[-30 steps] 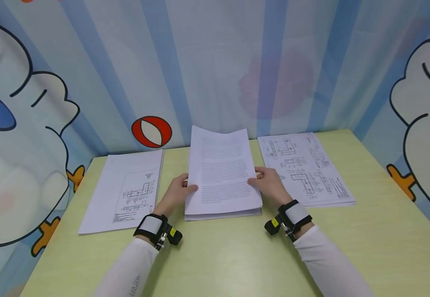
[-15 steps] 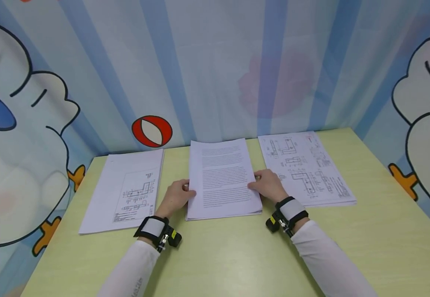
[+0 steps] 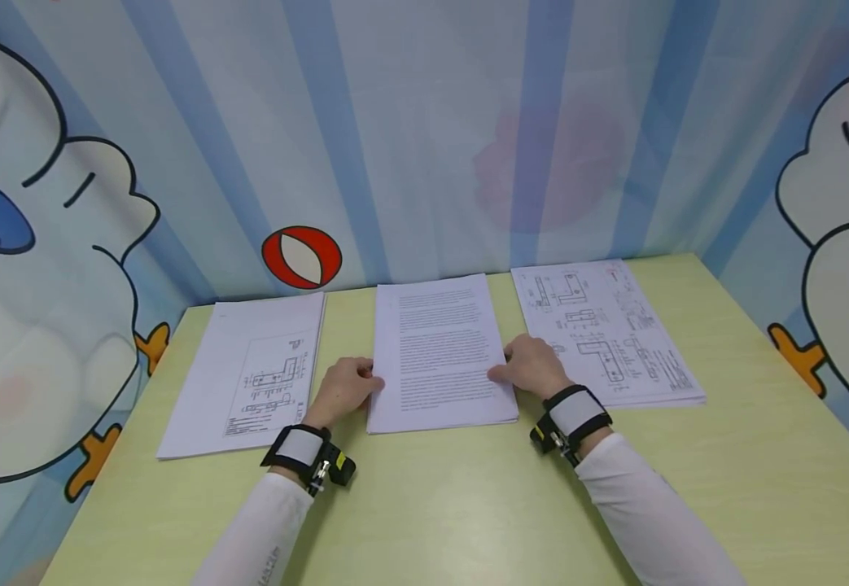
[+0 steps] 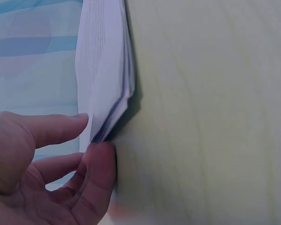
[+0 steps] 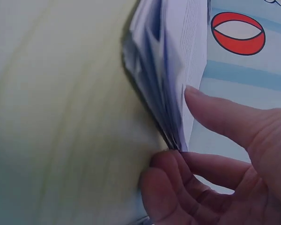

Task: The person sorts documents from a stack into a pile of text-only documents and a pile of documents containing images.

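A stack of printed paper (image 3: 442, 350) lies in the middle of the table, its top sheet covered with lines of text. My left hand (image 3: 340, 392) holds its left edge, the thumb on the top sheet and the other fingers at the side. On the opposite edge my right hand (image 3: 536, 368) grips in the same way. In the left wrist view the paper's edge (image 4: 107, 70) sits between thumb and curled fingers. The right wrist view shows the sheets (image 5: 161, 70) fanned slightly apart near the corner and pinched together at the fingers.
To the left lies another paper stack (image 3: 197, 382) with a technical drawing on top. More drawing sheets (image 3: 592, 325) lie at the right, close to the right hand. A striped curtain (image 3: 424, 138) with cartoon figures stands behind the pale table (image 3: 439, 505).
The middle stack's far end, raised and curved a second ago, has come down flat, and its sheets line up more closely at the near edge. Both hands keep their hold, slightly lower.
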`<state>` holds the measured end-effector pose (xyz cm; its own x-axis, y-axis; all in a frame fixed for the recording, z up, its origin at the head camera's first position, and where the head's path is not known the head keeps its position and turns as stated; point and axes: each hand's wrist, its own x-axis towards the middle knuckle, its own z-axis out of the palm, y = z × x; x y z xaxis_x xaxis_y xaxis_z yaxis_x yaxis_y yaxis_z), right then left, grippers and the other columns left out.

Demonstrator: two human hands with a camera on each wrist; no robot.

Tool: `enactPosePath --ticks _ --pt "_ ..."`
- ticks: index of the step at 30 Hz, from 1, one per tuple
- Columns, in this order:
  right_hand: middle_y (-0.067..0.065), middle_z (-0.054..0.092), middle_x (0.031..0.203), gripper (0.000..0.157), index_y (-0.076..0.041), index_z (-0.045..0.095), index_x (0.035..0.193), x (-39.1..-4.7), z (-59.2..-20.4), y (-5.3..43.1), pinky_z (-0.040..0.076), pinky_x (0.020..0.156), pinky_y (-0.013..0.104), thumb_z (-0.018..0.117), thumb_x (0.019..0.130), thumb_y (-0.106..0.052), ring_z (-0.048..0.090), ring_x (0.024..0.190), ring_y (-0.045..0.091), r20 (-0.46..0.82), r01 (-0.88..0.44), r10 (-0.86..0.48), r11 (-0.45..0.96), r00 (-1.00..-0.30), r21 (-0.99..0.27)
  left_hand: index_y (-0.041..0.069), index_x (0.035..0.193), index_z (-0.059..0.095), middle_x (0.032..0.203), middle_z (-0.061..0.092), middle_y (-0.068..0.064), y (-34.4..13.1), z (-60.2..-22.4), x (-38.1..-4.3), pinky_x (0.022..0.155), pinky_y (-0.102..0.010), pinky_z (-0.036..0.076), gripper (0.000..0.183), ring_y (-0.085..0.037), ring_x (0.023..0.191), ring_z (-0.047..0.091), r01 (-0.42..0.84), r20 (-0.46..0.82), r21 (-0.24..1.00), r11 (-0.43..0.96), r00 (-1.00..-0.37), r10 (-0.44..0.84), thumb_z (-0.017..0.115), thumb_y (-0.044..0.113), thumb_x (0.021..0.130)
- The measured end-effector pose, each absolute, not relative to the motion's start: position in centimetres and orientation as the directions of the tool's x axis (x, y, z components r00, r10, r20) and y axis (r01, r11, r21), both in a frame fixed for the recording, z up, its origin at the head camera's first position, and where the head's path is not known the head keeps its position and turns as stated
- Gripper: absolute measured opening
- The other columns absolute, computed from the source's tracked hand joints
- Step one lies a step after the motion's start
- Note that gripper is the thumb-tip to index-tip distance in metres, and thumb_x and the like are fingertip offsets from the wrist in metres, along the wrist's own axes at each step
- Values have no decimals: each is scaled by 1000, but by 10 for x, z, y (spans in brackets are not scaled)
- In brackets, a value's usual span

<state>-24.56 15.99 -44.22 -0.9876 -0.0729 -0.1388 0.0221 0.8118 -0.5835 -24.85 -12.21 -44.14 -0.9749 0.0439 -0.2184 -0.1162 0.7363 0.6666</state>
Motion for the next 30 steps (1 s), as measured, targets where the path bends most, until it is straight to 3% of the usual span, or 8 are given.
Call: enactPosePath --ticks 4,7,9,13,16,24,30 --pt "-1 47 48 28 -4 69 66 -244 -438 158 22 40 22 71 76 -29 35 42 11 -151 24 -72 833 -986 -553 1 125 59 107 64 -15 -122 -442 -250 57 -24 52 41 -19 77 61 -140 -226 685 715 -974 25 62 12 86" --pt "-3 40 44 35 -5 62 55 -243 -437 157 20 38 21 68 79 -30 31 39 9 -138 27 -56 844 -989 -535 -2 112 63 99 64 -14 -123 -442 -251 58 -25 52 29 -19 75 59 -147 -229 696 703 -973 23 60 14 88" --pt "-1 38 45 38 -3 58 55 -242 -436 157 20 37 21 65 82 -29 32 39 10 -119 30 -38 853 -992 -521 -2 113 62 93 63 -13 -125 -440 -251 58 -24 50 31 -17 72 58 -153 -227 706 692 -974 17 58 16 89" --pt "13 67 72 33 4 69 92 -242 -437 152 38 44 25 59 87 -27 57 57 18 -9 12 8 838 -1000 -545 1 128 55 93 63 -12 -134 -433 -249 60 -24 48 42 -17 69 59 -174 -233 724 667 -973 -1 54 22 92" --pt "20 70 98 42 3 60 121 -243 -437 145 49 57 33 57 89 -25 64 76 26 90 -22 42 790 -995 -613 2 134 49 103 63 -17 -144 -424 -249 65 -29 52 46 -25 75 63 -147 -198 750 645 -980 7 51 23 94" --pt "14 69 93 35 -4 65 116 -243 -436 115 50 65 37 57 89 -24 63 74 24 236 -124 87 650 -968 -750 6 132 53 116 66 -18 -178 -404 -247 66 -28 48 42 -32 96 65 15 -1 719 695 -1000 23 46 27 96" --pt "13 69 99 42 -6 58 125 -244 -434 89 53 71 41 58 89 -27 65 85 26 287 -189 101 546 -953 -816 3 131 53 125 61 -22 -207 -399 -247 85 -48 51 42 -35 110 60 30 77 664 747 -997 -29 44 25 97"
